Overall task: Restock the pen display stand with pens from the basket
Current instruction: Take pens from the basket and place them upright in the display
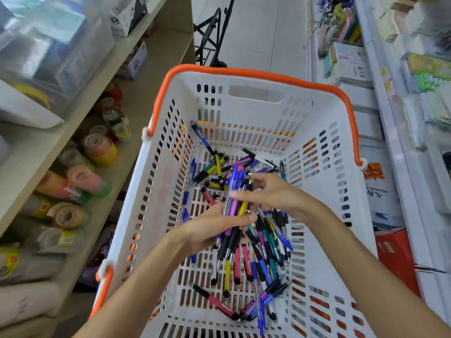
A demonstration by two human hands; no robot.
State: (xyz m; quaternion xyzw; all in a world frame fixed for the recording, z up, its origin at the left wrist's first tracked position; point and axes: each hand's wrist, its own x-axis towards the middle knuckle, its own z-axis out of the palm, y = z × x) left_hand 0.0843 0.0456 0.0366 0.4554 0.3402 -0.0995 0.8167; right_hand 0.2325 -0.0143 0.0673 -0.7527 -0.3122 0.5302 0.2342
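Head view looks down into a shop aisle, and I go from left to right. Far left are shelves (80,132) with rolls of tape (100,147) lying on them. Next comes the white basket (170,167) with orange handles, and lots of loose pens (266,242) lie in a heap on its floor.

My left hand (207,228) is low inside the basket, fingers and thumb curled round a bunch of pens (235,203). Their tops stick up and their tips point down toward me. My right hand (273,191) is just beside it, over the same bunch. Its fingers lie across the tops, and I think they pinch the bunch, but blur hides the tips a bit.

I cannot see the pen stand at all.

To do this step well, I think I should line the pens up so they all point one way. I should squeeze gently so none slip out. I should take only as many as one hand can carry. On the far right are more shelves with paper packs (351,59).
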